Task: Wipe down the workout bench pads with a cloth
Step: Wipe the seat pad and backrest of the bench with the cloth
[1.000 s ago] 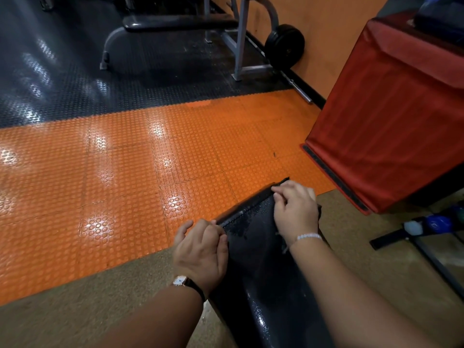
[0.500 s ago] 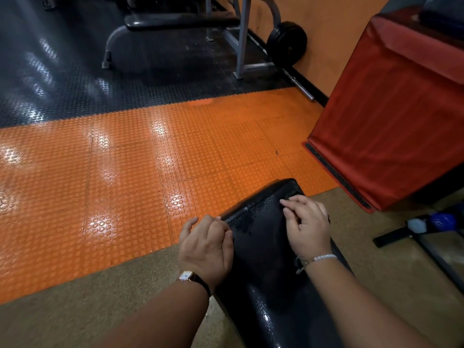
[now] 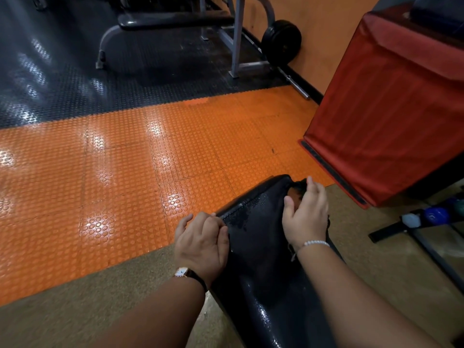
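A black, wet, shiny bench pad runs from the bottom of the view up to the orange floor. My left hand, with a watch on its wrist, curls over the pad's left edge near its far end. My right hand, wearing a bead bracelet, is at the pad's far right corner. Its fingers are bunched on a dark cloth, most of which the hand hides. Damp streaks show on the pad between my hands.
A red covered block stands close on the right. Another bench and a weight plate are at the back by the orange wall. Blue dumbbells and a dark frame bar lie low on the right.
My right hand drew the cloth back off the pad's far end, then went to the far right corner and bunched it. My left hand stayed on the left edge.
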